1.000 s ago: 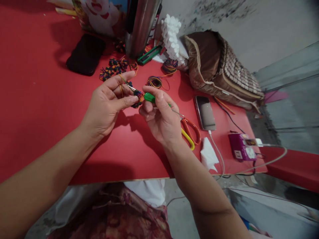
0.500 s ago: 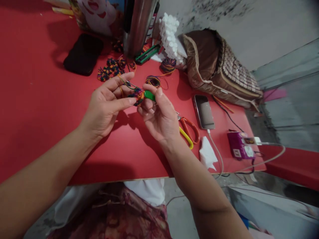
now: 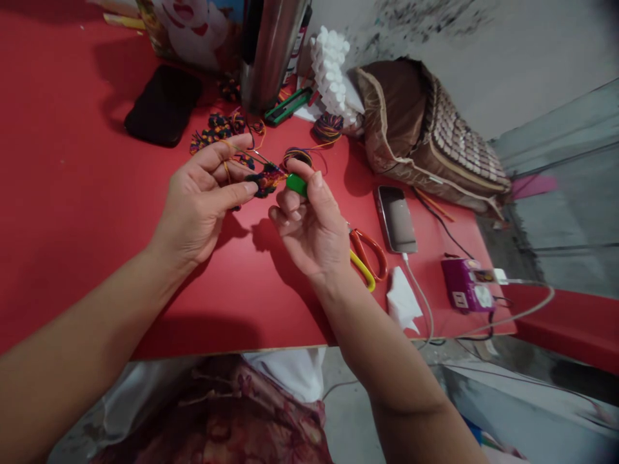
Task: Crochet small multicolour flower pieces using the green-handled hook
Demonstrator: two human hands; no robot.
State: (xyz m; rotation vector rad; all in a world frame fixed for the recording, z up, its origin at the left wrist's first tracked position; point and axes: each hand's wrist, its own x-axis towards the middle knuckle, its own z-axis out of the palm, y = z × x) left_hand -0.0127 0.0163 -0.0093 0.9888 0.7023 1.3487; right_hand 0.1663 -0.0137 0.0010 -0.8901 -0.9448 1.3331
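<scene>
My right hand is closed on the green handle of a crochet hook. The hook's thin metal shaft points left and up through a small crocheted piece in dark blue, orange and pink yarn. The left edge of that piece is pinched between the thumb and a finger of my left hand. Yarn runs over the raised fingers of my left hand toward the hook. Behind the hands lie a coil of multicoloured yarn, a wound yarn bundle and a heap of crocheted pieces.
A black phone lies at the back left. A metal flask, a green box cutter and a brown bag stand or lie behind. To the right are scissors, a charging phone, a tissue and a purple power adapter.
My right hand and the hook's handle have shifted slightly right, away from my left hand. The crocheted piece looks more stretched out, and more of the hook's shaft shows.
</scene>
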